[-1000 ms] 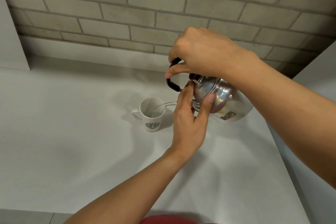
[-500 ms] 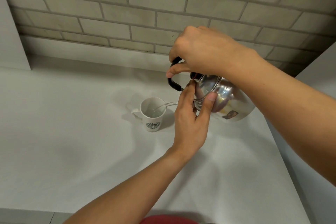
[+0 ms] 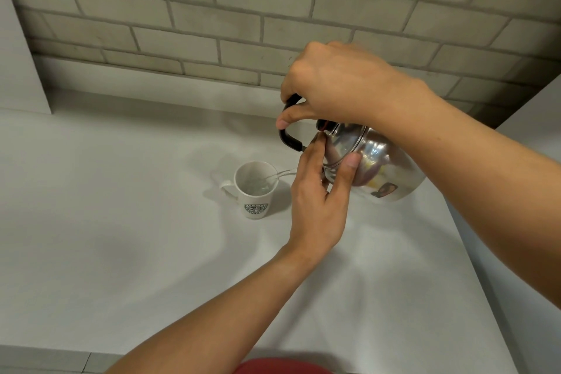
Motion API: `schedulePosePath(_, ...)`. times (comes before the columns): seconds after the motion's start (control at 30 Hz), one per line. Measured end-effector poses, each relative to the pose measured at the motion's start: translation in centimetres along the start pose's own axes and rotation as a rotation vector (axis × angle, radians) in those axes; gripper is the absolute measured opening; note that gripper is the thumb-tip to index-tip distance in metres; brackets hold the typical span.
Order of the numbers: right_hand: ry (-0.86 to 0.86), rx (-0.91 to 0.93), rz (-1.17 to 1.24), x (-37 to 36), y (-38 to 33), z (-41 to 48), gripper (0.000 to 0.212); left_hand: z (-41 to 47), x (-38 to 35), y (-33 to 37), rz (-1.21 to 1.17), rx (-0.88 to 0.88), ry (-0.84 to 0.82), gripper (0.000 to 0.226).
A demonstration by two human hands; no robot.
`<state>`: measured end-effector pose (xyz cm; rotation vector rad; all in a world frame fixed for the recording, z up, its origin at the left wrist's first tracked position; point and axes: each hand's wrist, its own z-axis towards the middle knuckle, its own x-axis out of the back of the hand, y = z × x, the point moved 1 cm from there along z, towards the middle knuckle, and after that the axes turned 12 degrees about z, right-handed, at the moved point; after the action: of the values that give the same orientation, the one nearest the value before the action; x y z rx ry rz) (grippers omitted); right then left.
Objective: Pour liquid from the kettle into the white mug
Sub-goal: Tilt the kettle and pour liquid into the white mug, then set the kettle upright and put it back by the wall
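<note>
A shiny steel kettle [image 3: 385,167] hangs tilted to the left above the counter. My right hand [image 3: 334,85] grips its black handle [image 3: 288,138] from above. My left hand [image 3: 321,191] presses fingers and thumb against the kettle's lid, hiding the spout. A thin clear stream [image 3: 280,174] runs from behind my left hand into the white mug [image 3: 255,191]. The mug stands upright on the counter to the left of the kettle, handle pointing left, a green round logo on its front, liquid inside.
The white counter [image 3: 121,222] runs back to a grey brick wall [image 3: 212,24]. A white panel [image 3: 18,55] stands at the far left and another white surface [image 3: 534,136] rises at the right. Something red [image 3: 279,367] shows at the bottom edge.
The kettle, both hands and the mug hold nearly the same pose. The stream keeps running into the mug.
</note>
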<state>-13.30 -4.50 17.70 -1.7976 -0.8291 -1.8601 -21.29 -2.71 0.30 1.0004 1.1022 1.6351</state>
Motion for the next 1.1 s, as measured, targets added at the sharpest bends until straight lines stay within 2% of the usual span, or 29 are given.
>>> schedulePosePath(0.27, 0.037, 0.021, 0.044, -0.8, 0.5, 0.0, 0.056, -0.1, 0.3, -0.8, 0.044, 0.018, -0.010, 0.075)
schedulePosePath(0.5, 0.112, -0.012, 0.200, -3.2, 2.4, -1.5, 0.060, -0.3, 1.1, -2.3, 0.203, 0.015, -0.121, 0.071)
schedulePosePath(0.67, 0.276, -0.014, 0.402, -5.3, 3.8, -3.5, 0.063, -0.6, 1.6, -3.1, 0.347, -0.038, -0.206, 0.072)
schedulePosePath(0.83, 0.489, -0.077, 0.570, -7.8, 5.0, -5.5, 0.048, -0.4, 2.3, -3.4, 0.483, -0.088, -0.246, 0.074)
schedulePosePath(0.93, 0.629, -0.122, 0.661, -8.9, 5.4, -6.8, 0.039, -0.2, 3.1, -3.3, 0.456, -0.166, -0.228, 0.058)
schedulePosePath(1.03, 0.724, -0.210, 0.763, -9.8, 6.0, -8.0, 0.032, 0.3, 4.1, -3.1, 0.380, -0.231, -0.058, 0.030)
schedulePosePath(1.1, 0.756, -0.261, 0.842, -10.5, 6.3, -8.7, 0.029, 1.1, 4.5, -2.7, 0.353, -0.264, 0.014, 0.021)
